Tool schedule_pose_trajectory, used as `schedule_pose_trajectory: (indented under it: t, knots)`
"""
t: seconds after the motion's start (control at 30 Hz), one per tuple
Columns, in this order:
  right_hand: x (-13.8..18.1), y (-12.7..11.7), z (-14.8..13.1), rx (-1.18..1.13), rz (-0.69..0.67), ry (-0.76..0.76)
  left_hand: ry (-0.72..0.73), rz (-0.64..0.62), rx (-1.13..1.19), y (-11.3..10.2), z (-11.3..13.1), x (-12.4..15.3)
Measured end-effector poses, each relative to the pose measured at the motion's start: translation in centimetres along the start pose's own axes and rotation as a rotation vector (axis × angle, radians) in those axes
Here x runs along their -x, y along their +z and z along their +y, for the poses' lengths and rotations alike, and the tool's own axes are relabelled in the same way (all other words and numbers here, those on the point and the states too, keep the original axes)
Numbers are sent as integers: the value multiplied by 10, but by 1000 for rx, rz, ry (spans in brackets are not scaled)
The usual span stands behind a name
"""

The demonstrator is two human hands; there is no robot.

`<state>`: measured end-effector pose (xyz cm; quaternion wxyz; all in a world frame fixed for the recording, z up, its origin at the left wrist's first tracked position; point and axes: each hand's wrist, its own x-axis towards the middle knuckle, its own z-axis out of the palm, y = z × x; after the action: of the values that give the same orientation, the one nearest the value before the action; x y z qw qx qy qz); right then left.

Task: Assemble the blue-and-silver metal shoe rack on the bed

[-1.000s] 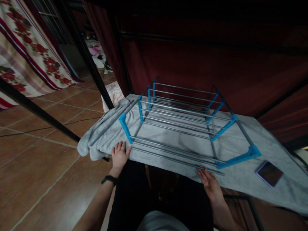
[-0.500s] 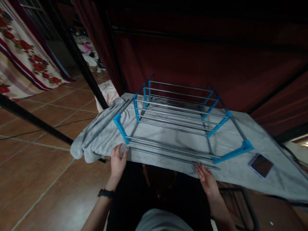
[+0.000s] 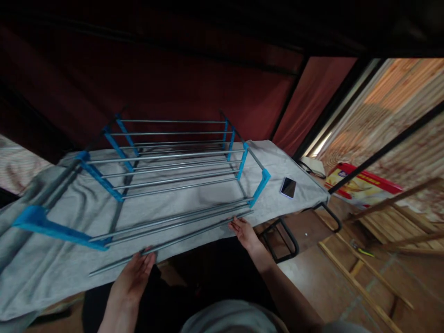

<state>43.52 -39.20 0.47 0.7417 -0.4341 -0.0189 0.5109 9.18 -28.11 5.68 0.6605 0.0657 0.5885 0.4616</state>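
Observation:
A loose metal tube lies slantwise along the near edge of the cloth-covered surface. My left hand has its fingers closed on the tube, some way in from the left end. Toward the other end, my right hand pinches it with the fingertips. Just beyond the tube lies a partly built rack with grey metal tubes running between blue plastic brackets. A large blue bracket sticks out at its near left corner, and another blue bracket at the near right.
A phone lies on the grey cloth right of the rack. Dark red curtain hangs behind. To the right are a black-framed chair, a wooden frame on the floor and a red-and-yellow box.
The view has turned to the right. My left hand, earlier open near the tube's left end, now has its fingers on the tube. My right hand stays at the tube's right part.

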Motion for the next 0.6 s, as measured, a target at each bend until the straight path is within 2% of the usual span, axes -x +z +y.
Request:
schedule_pose_trajectory:
  t: [0.2, 0.33, 0.47, 0.6]
  knots:
    - [0, 4, -6, 46, 19, -21, 6, -32, -34, -6, -3, -15]
    - [-4, -5, -25, 42, 113, -119, -11, -8, -63, -6, -1, -16]
    - [-6, -16, -39, 36, 133, -158, -33, -20, -87, -1, 4, -11]
    - [-8, -23, -45, 26, 164, -188, -11, -7, -94, -8, 9, -30]
